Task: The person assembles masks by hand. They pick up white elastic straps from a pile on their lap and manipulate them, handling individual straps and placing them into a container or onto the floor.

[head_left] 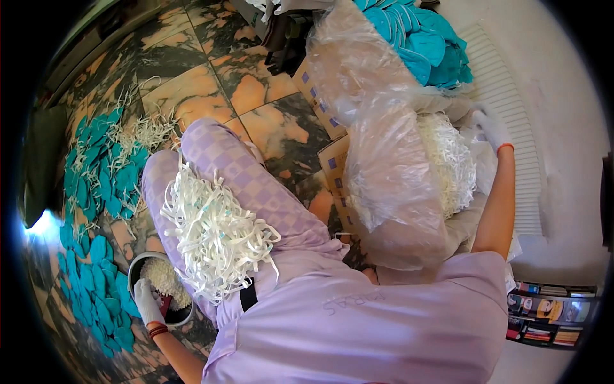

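My left hand (148, 303), in a white glove, is closed over the near-left rim of a grey metal bowl (190, 316) beside my thigh. Small white bits (165, 279) fill the bowl, and a dark red thing (165, 304) lies against the hand. On the right, my gloved right hand (491, 127) is closed at the edge of a large clear plastic bag (391, 173); its fingertips are partly hidden. White strips (446, 163) bulge from the bag's opening. A heap of white straps (214, 233) with small teal bits rests on my lap.
Teal fabric pieces (99, 291) and loose white straps (142, 132) cover the marble-patterned floor at left. More teal pieces (427, 48) are piled beyond the bag. Cardboard boxes (332, 160) stand beside it. A white ribbed radiator (511, 128) and a shelf (550, 310) are at right.
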The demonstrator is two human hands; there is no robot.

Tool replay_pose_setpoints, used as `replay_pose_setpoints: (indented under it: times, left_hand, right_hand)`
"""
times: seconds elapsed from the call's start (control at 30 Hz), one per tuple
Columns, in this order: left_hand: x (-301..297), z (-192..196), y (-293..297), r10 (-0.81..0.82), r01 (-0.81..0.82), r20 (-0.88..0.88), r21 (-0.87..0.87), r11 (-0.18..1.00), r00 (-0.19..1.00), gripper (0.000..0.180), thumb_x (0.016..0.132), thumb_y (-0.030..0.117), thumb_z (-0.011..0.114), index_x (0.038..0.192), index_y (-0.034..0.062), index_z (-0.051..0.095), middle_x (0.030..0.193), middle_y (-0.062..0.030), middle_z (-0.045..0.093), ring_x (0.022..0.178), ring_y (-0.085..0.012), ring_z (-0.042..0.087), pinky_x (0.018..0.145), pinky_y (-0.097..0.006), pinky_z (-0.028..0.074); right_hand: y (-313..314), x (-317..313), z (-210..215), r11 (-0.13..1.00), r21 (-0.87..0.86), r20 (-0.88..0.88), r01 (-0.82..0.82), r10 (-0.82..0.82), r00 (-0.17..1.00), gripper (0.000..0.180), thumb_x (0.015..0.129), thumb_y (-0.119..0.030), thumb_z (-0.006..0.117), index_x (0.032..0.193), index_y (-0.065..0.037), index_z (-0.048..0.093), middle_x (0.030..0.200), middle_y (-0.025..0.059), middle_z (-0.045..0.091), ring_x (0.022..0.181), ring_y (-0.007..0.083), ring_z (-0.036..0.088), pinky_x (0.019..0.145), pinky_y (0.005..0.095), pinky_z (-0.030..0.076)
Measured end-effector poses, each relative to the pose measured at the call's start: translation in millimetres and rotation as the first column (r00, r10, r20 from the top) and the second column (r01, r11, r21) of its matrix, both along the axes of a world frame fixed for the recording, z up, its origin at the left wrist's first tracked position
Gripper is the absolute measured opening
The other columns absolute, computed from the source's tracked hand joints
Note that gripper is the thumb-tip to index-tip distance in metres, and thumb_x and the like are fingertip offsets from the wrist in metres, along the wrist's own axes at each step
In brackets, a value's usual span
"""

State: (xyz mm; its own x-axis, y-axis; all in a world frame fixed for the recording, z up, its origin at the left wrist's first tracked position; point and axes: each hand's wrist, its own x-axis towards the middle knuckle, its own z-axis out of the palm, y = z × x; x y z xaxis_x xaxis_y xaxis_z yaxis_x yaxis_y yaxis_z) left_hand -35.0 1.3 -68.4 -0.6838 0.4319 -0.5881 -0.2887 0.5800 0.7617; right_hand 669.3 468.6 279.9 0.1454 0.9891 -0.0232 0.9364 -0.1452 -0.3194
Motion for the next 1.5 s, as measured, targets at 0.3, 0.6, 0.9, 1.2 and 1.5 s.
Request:
replay_pose_setpoints:
  times: [0.3, 0.6, 0.9, 1.2, 1.5]
  left_hand:
    - [-23, -67, -45, -0.483, 0.302, -0.415, -0.429, 0.851, 0.771, 0.022, 0.093, 0.018, 0.056, 0.107, 0.0018, 0.062, 0.095, -0.0212, 0.065, 0.075, -0.0397, 0.062, 0.07, -0.045, 0.051]
    - [27, 23, 24, -0.475, 0.218, -0.631, -0.444, 0.869, 0.613, 0.017, 0.096, 0.018, 0.052, 0.106, 0.0089, 0.063, 0.095, -0.0244, 0.067, 0.091, -0.0451, 0.063, 0.078, -0.052, 0.049]
    - [60, 65, 60, -0.457, 0.186, -0.635, -0.448, 0.875, 0.623, 0.023, 0.096, 0.029, 0.053, 0.109, 0.0129, 0.063, 0.088, -0.0234, 0.067, 0.086, -0.0447, 0.064, 0.073, -0.054, 0.049]
    - [71, 87, 83, -0.471, 0.251, -0.677, -0.402, 0.881, 0.565, 0.02, 0.096, 0.029, 0.054, 0.103, 0.0122, 0.063, 0.084, -0.0211, 0.067, 0.083, -0.0432, 0.065, 0.07, -0.052, 0.049]
    - [84, 150, 126, -0.102, 0.287, -0.473, 0.339, 0.896, 0.875, 0.039, 0.085, 0.016, 0.076, 0.118, 0.0024, 0.06, 0.104, -0.0144, 0.069, 0.096, -0.0256, 0.068, 0.084, -0.035, 0.054]
  right_hand:
    - [16, -110, -31, 0.95, 0.25, -0.285, -0.188, 0.258, 0.923, 0.021, 0.091, -0.016, 0.057, 0.107, -0.007, 0.067, 0.085, -0.0007, 0.063, 0.068, 0.0075, 0.056, 0.059, 0.0234, 0.046]
    - [-59, -377, -155, 0.46, 0.244, -0.254, -0.854, 0.88, 0.401, 0.017, 0.085, -0.007, 0.062, 0.1, -0.005, 0.069, 0.101, 0.0126, 0.068, 0.095, 0.0287, 0.066, 0.085, 0.0353, 0.052]
    - [-82, -490, -218, 0.18, 0.15, -0.017, -0.972, 0.984, 0.179, 0.025, 0.088, -0.019, 0.061, 0.112, -0.015, 0.069, 0.11, 0.0098, 0.064, 0.1, 0.0302, 0.065, 0.084, 0.0409, 0.053]
    - [-83, -491, -221, 0.132, 0.111, 0.065, -0.985, 0.988, 0.14, 0.014, 0.085, -0.019, 0.063, 0.091, -0.011, 0.073, 0.095, 0.0091, 0.068, 0.086, 0.0295, 0.066, 0.077, 0.042, 0.052]
    - [-114, -444, -126, 0.534, 0.271, -0.534, -0.801, 0.776, 0.336, 0.015, 0.078, 0.002, 0.068, 0.091, -0.001, 0.072, 0.081, 0.0127, 0.066, 0.075, 0.0218, 0.066, 0.071, 0.0302, 0.051]
